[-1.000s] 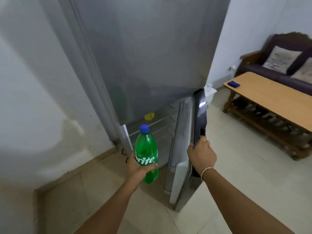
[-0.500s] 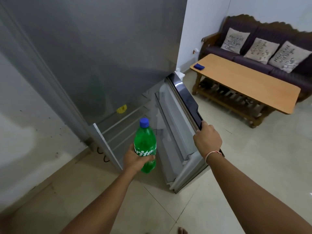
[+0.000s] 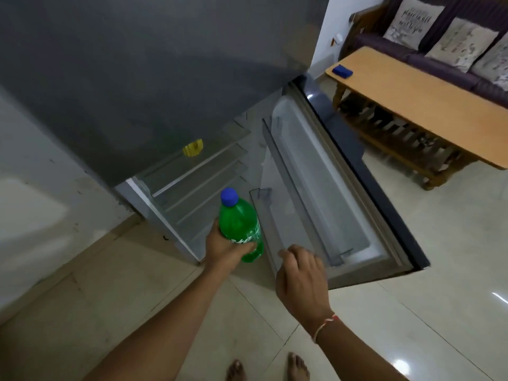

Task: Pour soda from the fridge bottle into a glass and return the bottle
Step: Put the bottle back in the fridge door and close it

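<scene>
The left hand (image 3: 225, 250) is wrapped around the lower body of the green soda bottle (image 3: 242, 225), fingers curled over the label, holding it upright with its blue cap (image 3: 229, 196) on top. The bottle is in the air in front of the open lower compartment of the fridge (image 3: 165, 78), just beside the inner face of the fridge door (image 3: 324, 188) and above the tiled floor (image 3: 412, 312).

The right hand (image 3: 301, 273) holds nothing; its fingers are loosely bent and spread, palm down, hovering just in front of the near bottom corner of the open door, close to the clear door shelf (image 3: 297, 221). Whether the fingertips touch the door cannot be told. A thin thread bracelet (image 3: 324, 325) circles the right wrist.

Inside the fridge, glass shelves (image 3: 198, 171) step down one behind another, and a small yellow object (image 3: 193, 147) sits on the upper one. The door stands wide open, swung to the right, its dark outer edge catching a glint of light.

Further right, well apart from the fridge, a wooden table (image 3: 426, 100) carries a small blue object (image 3: 342, 70) near its far corner. Behind the table is a dark sofa (image 3: 384, 42) with pale cushions (image 3: 412, 17). At the bottom edge, the person's two bare feet (image 3: 298, 368) stand on the floor.
</scene>
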